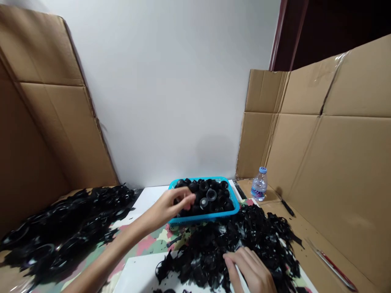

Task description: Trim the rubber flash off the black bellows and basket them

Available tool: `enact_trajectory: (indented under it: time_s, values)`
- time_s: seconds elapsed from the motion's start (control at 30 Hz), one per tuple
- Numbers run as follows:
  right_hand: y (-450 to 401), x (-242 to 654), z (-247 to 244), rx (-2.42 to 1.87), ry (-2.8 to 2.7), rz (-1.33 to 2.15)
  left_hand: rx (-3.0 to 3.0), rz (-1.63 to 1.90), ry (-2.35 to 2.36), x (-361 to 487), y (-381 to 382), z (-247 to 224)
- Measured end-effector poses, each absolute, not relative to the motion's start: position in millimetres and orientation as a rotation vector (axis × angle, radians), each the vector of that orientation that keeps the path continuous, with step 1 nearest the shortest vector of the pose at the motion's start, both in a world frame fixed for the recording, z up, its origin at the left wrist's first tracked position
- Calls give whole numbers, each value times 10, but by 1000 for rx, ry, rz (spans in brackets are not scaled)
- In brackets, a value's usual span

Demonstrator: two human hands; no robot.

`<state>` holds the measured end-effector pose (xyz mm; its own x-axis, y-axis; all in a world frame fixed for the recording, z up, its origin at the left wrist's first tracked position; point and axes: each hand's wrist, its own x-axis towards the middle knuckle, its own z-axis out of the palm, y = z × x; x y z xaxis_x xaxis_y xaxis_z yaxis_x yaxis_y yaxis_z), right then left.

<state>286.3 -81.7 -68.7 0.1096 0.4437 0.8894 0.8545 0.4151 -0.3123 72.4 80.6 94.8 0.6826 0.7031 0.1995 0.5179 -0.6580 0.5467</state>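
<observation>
My left hand [176,201] reaches over the left part of a blue plastic basket [235,208]. Its fingers are curled with the thumb near them, and whatever they may hold is hidden. Inside the basket lie many small round black rubber-like cups [211,195], some showing a hollow ring end. At the lower right, my right hand [251,268] rests by the near side of a heap of black scraps [220,240]. Its fingers are bent and close together; I cannot make out what is in them. Part of a white board [137,270] shows beneath the heap.
A larger pile of black ring-edged pieces [70,224] covers the left side. On the right stand a water bottle [259,184], a black-handled tool [287,207] and red-handled metal tweezers or a blade [332,264]. Cardboard walls [336,162] flank both sides; a white wall [171,89] is behind.
</observation>
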Motion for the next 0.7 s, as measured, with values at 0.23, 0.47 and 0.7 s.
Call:
enact_trajectory:
  time_s: [0.23, 0.47, 0.7]
  values:
    - [-1111, 2938, -424, -1233, -1827, -146, 2193, 0, 849, 134, 167, 631]
    - [-1180, 2884, -431, -1149, -1913, -106, 2137, -4, 816, 35, 20, 408]
    - [-1127, 2812, -171, -1100, -2047, 48, 2268, 284, 871, -43, -96, 313]
